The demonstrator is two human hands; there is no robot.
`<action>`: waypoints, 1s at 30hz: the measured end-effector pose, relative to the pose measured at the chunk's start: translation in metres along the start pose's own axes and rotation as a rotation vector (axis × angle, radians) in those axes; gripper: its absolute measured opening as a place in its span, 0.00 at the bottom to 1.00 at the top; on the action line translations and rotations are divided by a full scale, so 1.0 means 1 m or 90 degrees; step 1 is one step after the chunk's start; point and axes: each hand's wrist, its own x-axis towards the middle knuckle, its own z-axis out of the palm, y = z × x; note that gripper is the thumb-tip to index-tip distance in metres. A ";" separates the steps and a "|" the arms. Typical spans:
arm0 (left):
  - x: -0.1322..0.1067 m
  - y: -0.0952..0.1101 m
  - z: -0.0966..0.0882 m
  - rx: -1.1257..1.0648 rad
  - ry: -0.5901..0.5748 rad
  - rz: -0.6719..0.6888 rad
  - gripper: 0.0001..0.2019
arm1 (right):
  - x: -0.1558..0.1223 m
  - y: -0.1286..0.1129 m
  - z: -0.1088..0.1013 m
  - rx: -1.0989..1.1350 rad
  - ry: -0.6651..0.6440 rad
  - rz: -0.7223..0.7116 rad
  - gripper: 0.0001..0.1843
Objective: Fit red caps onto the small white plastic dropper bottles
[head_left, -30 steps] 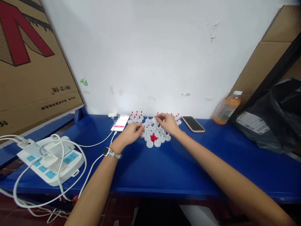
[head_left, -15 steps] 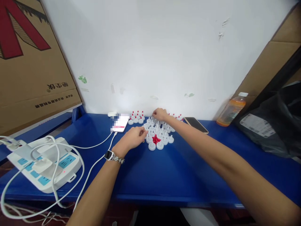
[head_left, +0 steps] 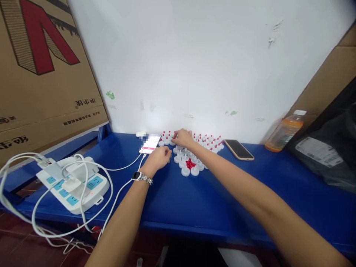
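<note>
Many white nozzle caps (head_left: 185,171) stand in a cluster on the blue table (head_left: 178,200). Some of them surround a small pile of red tips (head_left: 190,164). My right hand (head_left: 183,138) reaches past the cluster to its far left side, fingertips pinched on a white nozzle cap (head_left: 172,142) beside a group of red-tipped caps (head_left: 167,141). My left hand (head_left: 159,158) hovers just left of the cluster with fingers curled together. Whatever its fingertips may hold is hidden. More red-tipped caps (head_left: 213,142) stand to the right, partly behind my right forearm.
A lit phone (head_left: 150,144) on a cable lies left of the caps, and a dark phone (head_left: 239,150) lies right. A power strip (head_left: 73,185) with looping cables fills the left end. An orange drink bottle (head_left: 285,131) and black bag (head_left: 325,144) stand right. A white wall rises behind.
My right hand has moved left relative to the caps, from behind the cluster to the left red-tipped group. My left hand stays near the cluster's left edge. The whole view has shifted slightly.
</note>
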 end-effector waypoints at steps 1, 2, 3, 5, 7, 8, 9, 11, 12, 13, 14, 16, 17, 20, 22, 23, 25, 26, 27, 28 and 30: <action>0.000 0.000 0.001 -0.001 0.001 -0.001 0.13 | 0.001 -0.004 0.002 0.002 -0.002 0.011 0.12; 0.001 0.000 0.001 -0.001 0.004 -0.002 0.13 | 0.001 -0.006 0.003 0.004 -0.002 0.016 0.11; 0.001 0.000 0.001 -0.003 0.008 0.000 0.13 | 0.000 -0.007 0.002 0.006 0.003 0.014 0.10; 0.001 0.002 0.000 -0.011 0.024 0.009 0.13 | -0.006 -0.007 -0.003 0.023 0.036 -0.005 0.10; 0.000 0.006 -0.001 -0.024 0.059 0.031 0.13 | -0.019 -0.002 -0.014 0.079 0.096 -0.049 0.10; -0.001 0.010 -0.001 -0.031 0.079 0.047 0.13 | -0.029 0.002 -0.021 0.126 0.130 -0.079 0.10; -0.002 0.014 -0.001 -0.040 0.099 0.065 0.14 | -0.041 0.007 -0.027 0.187 0.149 -0.113 0.10; -0.004 0.026 0.002 -0.059 0.134 0.101 0.15 | -0.067 0.017 -0.038 0.316 0.150 -0.164 0.10; -0.006 0.033 0.004 -0.068 0.145 0.114 0.15 | -0.081 0.022 -0.043 0.354 0.149 -0.178 0.10; -0.007 0.040 0.007 -0.074 0.152 0.124 0.16 | -0.094 0.027 -0.046 0.375 0.152 -0.181 0.10; -0.009 0.047 0.010 -0.075 0.155 0.133 0.16 | -0.106 0.032 -0.047 0.386 0.158 -0.178 0.09; -0.013 0.058 0.016 -0.056 0.141 0.159 0.16 | -0.125 0.038 -0.048 0.398 0.172 -0.172 0.08; -0.015 0.062 0.019 -0.034 0.127 0.176 0.16 | -0.132 0.040 -0.047 0.405 0.173 -0.170 0.09; -0.018 0.067 0.024 0.060 0.091 0.230 0.15 | -0.142 0.042 -0.044 0.443 0.164 -0.171 0.10; -0.018 0.068 0.025 0.115 0.093 0.263 0.15 | -0.144 0.040 -0.044 0.468 0.164 -0.178 0.11; -0.018 0.067 0.026 0.128 0.100 0.279 0.15 | -0.145 0.040 -0.044 0.475 0.168 -0.184 0.10; -0.016 0.068 0.027 0.117 0.122 0.304 0.15 | -0.146 0.038 -0.047 0.463 0.184 -0.202 0.09; -0.014 0.068 0.029 0.091 0.138 0.308 0.15 | -0.146 0.037 -0.048 0.443 0.199 -0.215 0.09; -0.013 0.069 0.030 0.055 0.158 0.304 0.15 | -0.147 0.037 -0.050 0.418 0.219 -0.229 0.09; -0.012 0.071 0.032 0.012 0.176 0.291 0.15 | -0.147 0.036 -0.051 0.392 0.242 -0.243 0.09; -0.010 0.075 0.037 -0.082 0.202 0.250 0.16 | -0.148 0.035 -0.053 0.342 0.287 -0.268 0.10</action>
